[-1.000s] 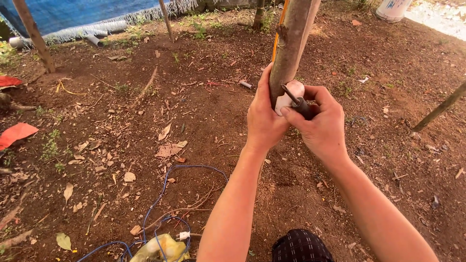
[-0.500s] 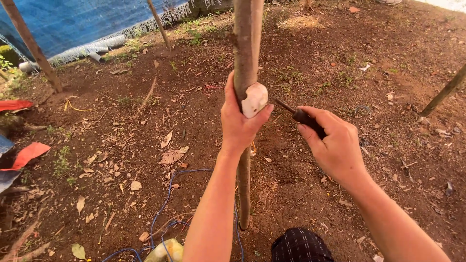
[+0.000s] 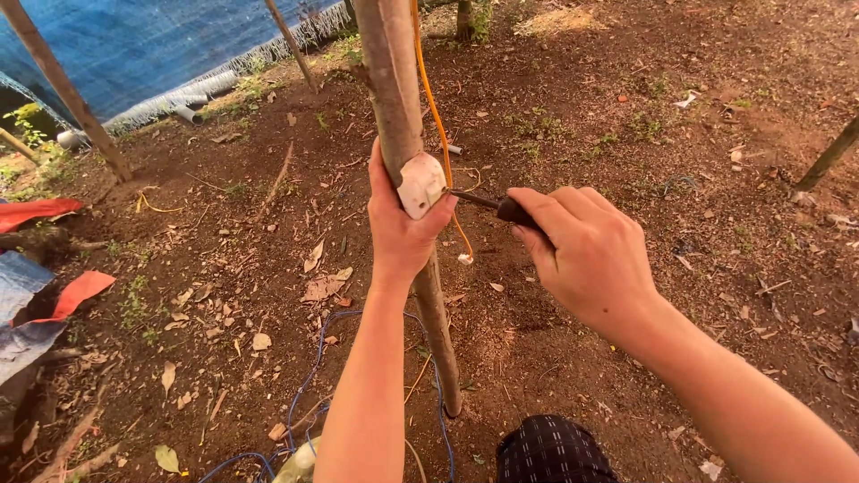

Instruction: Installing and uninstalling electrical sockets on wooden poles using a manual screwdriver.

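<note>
My left hand (image 3: 400,224) wraps round the wooden pole (image 3: 394,107), fingers curled behind it, thumb pressing a small white plastic fitting (image 3: 420,183) flat against the pole's front. Pole stands upright-ish w/ a slight lean, foot stuck in the bare dirt (image 3: 626,107) just ahead of me. My right hand (image 3: 586,255) is closed tight round a dark-handled screwdriver (image 3: 488,204), held roughly level, tip touching the fitting's right edge. An orange wire (image 3: 436,116) runs down the pole's right side, passes by the fitting & hangs loose below it, ending in a small white bit. Blue cable (image 3: 313,376) loops on the ground near the pole's foot, btw my arms & to the left. Dry leaves scattered abt. Blue tarp (image 3: 143,45) hangs at the back left, grey pipes (image 3: 192,94) lying along its bottom edge. Red scraps (image 3: 76,291) at far left.
</note>
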